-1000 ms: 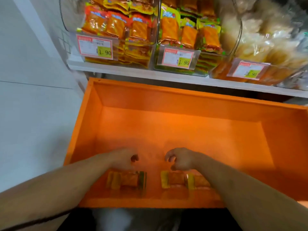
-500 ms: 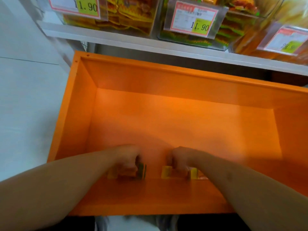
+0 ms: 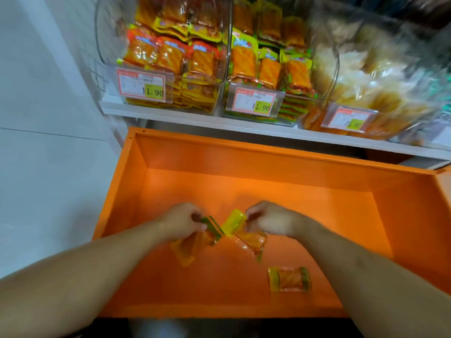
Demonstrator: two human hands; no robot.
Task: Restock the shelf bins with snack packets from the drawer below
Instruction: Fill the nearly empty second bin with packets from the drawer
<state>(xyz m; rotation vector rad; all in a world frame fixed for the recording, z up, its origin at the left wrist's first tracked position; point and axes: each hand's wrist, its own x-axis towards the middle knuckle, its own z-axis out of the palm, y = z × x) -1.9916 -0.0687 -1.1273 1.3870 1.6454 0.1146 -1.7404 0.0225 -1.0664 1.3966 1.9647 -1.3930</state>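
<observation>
Left hand: the left hand now pinches the green-edged end of an orange plastic snack packet and has lifted it off the floor of the orange metal drawer; half a second ago it was pressed down on it.
Right hand: the right hand likewise has a yellow-ended orange snack packet raised, fingers curled on its top end.
Left behind: a third small orange packet lies flat near the drawer's front, to the right.
Bins: the clear plastic shelf bins above have come back into view, already well filled.
Meaning: pick-up looks done; carrying both packets up to a bin seems next, then one more trip.
</observation>
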